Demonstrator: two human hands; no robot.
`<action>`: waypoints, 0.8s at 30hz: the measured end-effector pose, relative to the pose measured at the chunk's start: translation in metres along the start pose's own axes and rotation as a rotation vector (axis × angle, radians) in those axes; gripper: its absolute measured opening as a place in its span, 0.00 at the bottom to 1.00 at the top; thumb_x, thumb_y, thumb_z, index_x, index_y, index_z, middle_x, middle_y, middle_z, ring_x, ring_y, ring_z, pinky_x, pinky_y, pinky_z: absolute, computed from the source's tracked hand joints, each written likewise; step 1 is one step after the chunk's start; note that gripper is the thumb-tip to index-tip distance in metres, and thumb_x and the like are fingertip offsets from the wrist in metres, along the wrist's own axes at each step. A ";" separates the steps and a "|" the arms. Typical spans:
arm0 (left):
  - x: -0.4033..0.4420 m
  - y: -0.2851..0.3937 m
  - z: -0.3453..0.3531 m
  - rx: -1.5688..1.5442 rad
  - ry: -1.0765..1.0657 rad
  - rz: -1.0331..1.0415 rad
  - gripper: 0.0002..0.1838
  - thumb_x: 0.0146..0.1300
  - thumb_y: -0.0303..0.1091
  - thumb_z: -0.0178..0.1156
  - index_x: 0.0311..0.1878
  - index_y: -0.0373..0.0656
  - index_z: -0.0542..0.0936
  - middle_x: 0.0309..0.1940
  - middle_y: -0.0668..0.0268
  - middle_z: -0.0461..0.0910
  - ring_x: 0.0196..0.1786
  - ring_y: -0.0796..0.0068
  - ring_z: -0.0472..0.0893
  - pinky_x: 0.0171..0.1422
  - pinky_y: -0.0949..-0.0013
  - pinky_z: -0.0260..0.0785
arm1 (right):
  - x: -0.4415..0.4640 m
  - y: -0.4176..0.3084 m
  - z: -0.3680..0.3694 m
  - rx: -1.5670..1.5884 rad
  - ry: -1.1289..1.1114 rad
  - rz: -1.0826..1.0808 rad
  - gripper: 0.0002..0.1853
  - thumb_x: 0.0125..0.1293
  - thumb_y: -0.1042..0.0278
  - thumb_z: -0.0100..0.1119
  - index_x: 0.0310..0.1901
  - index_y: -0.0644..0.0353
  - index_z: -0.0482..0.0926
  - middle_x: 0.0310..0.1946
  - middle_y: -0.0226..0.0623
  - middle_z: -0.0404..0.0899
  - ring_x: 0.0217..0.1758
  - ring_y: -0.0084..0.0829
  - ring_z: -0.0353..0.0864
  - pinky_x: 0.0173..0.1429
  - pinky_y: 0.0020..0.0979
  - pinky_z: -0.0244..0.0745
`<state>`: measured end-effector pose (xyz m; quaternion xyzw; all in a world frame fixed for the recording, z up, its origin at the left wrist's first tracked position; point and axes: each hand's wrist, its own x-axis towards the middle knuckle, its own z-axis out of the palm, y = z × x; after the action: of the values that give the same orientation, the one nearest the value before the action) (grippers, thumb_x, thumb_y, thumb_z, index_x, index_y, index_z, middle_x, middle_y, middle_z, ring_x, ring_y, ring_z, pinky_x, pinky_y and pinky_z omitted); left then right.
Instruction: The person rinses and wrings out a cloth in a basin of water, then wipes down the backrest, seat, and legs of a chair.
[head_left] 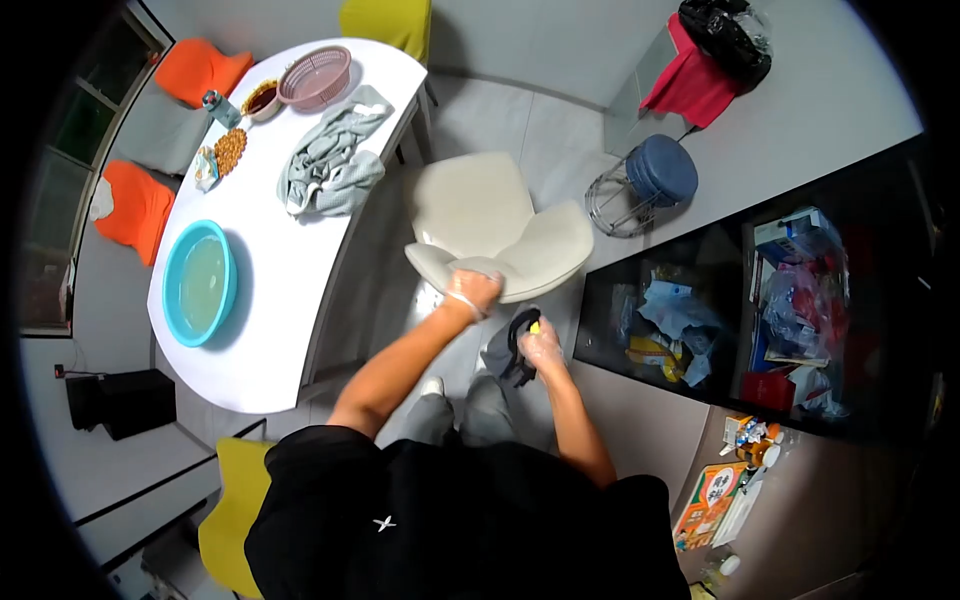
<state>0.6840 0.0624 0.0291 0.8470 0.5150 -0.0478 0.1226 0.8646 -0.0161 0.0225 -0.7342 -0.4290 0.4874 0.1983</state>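
My left hand (475, 288) is closed on the top edge of a beige chair (470, 195) standing on the floor in front of me. A pale band circles that wrist. To the right and lower, my right hand (542, 345) is closed on a dark grey cloth (512, 352) that hangs down near my legs. Something small and yellow (535, 328) shows by the fingers of this hand; its kind cannot be made out. The chair's seat faces away from me, and its curved back is nearest to my hands.
On the white table (270, 270) at left are a blue basin (229, 285) of cloudy water, a grey garment (335, 160), a pink basket (315, 78) and a bowl (262, 102). A blue-topped stool (662, 170) stands at right, near a dark cabinet (640, 375) holding bags and boxes.
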 end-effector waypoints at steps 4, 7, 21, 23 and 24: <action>0.033 0.102 0.028 -0.052 -0.045 -0.032 0.19 0.58 0.32 0.62 0.52 0.35 0.76 0.31 0.56 0.87 0.37 0.55 0.89 0.38 0.56 0.80 | 0.043 0.070 -0.024 0.043 0.167 0.021 0.24 0.51 0.71 0.56 0.52 0.69 0.79 0.43 0.64 0.82 0.49 0.61 0.82 0.53 0.48 0.75; 0.047 0.144 0.005 -0.264 -0.100 -0.082 0.16 0.60 0.31 0.61 0.50 0.37 0.74 0.35 0.53 0.87 0.41 0.53 0.88 0.44 0.55 0.79 | 0.024 0.045 -0.086 -0.290 0.206 0.028 0.31 0.55 0.70 0.55 0.63 0.69 0.73 0.47 0.65 0.81 0.52 0.61 0.80 0.59 0.49 0.74; 0.003 0.047 -0.015 -1.049 -0.187 -0.234 0.28 0.64 0.48 0.65 0.61 0.40 0.75 0.52 0.51 0.83 0.58 0.53 0.81 0.64 0.60 0.72 | 0.126 -0.022 -0.155 -0.510 0.507 -0.038 0.32 0.54 0.67 0.56 0.64 0.58 0.75 0.53 0.56 0.81 0.56 0.57 0.80 0.62 0.50 0.73; -0.019 0.030 -0.017 -1.111 -0.141 -0.279 0.30 0.64 0.48 0.67 0.62 0.40 0.74 0.54 0.51 0.82 0.59 0.53 0.81 0.65 0.60 0.71 | 0.136 -0.063 -0.156 -0.526 0.525 -0.135 0.33 0.53 0.70 0.57 0.65 0.56 0.74 0.52 0.54 0.82 0.55 0.56 0.81 0.61 0.49 0.74; -0.029 0.019 -0.020 -1.134 -0.121 -0.303 0.31 0.63 0.48 0.68 0.63 0.40 0.72 0.56 0.50 0.81 0.61 0.53 0.80 0.66 0.59 0.71 | 0.133 -0.088 -0.152 -0.527 0.530 -0.240 0.33 0.53 0.71 0.56 0.65 0.56 0.74 0.52 0.54 0.82 0.55 0.55 0.81 0.60 0.48 0.75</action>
<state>0.6864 0.0340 0.0577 0.5618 0.5675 0.1697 0.5774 0.9819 0.1617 0.0802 -0.8050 -0.5562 0.1272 0.1623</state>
